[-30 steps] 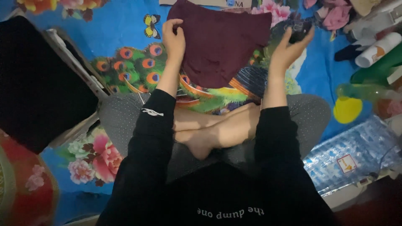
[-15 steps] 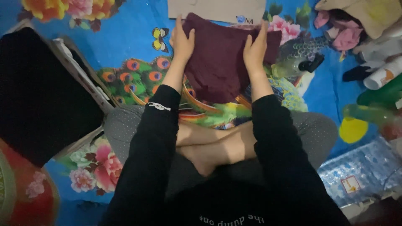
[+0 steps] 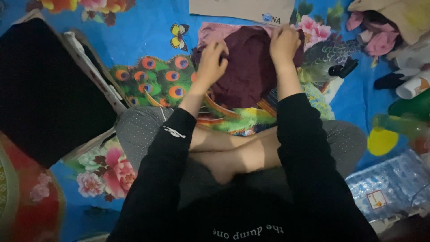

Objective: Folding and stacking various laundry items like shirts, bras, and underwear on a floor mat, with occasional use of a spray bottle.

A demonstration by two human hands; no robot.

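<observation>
Maroon cloth (image 3: 251, 71) | L hand (image 3: 212, 62) + R hand (image 3: 283, 45) both pinching it | fingertips hidden in folds

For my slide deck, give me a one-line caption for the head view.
Seated cross-legged, left hand and right hand gather a maroon garment on a floral blue sheet.

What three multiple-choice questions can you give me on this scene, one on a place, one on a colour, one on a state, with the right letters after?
1. Where does the garment lie?
A. on the patterned blue sheet before the crossed legs
B. on the black case
C. on the lap

2. What colour is the garment?
A. yellow
B. dark maroon
C. white

3. What are the hands doing?
A. both rest on the knees
B. one holds a bottle
C. both grip the garment

Answers: 1 A, it lies on the sheet beyond the legs; 2 B, the cloth is plainly maroon; 3 C, the left hand and right hand close their fingers on its upper edge.
</observation>
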